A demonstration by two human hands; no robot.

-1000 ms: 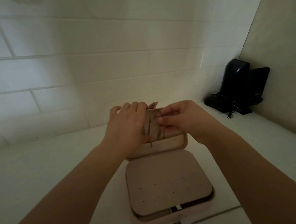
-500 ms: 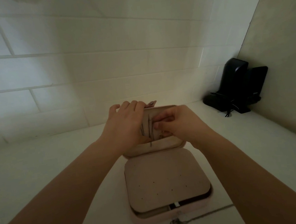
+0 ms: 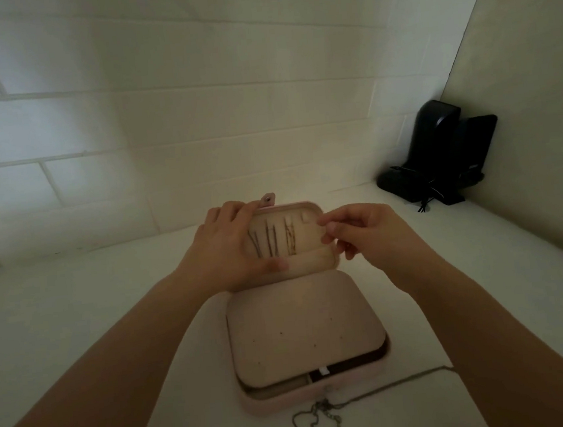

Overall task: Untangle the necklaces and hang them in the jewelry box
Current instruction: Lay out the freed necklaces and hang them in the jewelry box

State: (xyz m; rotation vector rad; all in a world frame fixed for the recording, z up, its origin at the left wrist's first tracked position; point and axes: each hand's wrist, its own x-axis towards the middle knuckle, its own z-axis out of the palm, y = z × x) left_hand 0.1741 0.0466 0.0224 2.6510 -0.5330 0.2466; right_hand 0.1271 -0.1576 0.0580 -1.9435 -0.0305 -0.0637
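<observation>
A pink jewelry box (image 3: 325, 393) lies open on the white counter, its lid (image 3: 316, 265) standing upright at the far side. Several thin necklaces (image 3: 272, 240) hang in the lid, their lower ends tucked into its pocket. My left hand (image 3: 228, 249) grips the lid's left edge, thumb on the pocket. My right hand (image 3: 361, 236) hovers at the lid's right edge with thumb and forefinger pinched; whether anything is between them I cannot tell. Another silver chain (image 3: 330, 415) lies loose on the counter in front of the box.
A perforated pink insert panel (image 3: 305, 328) covers the box's base. A black device with cables (image 3: 440, 160) stands in the far right corner. A white tiled wall runs behind the counter and a beige wall closes the right side.
My right hand has drawn back from the middle of the lid to its right edge, uncovering the hanging necklaces. My left hand has stayed on the lid.
</observation>
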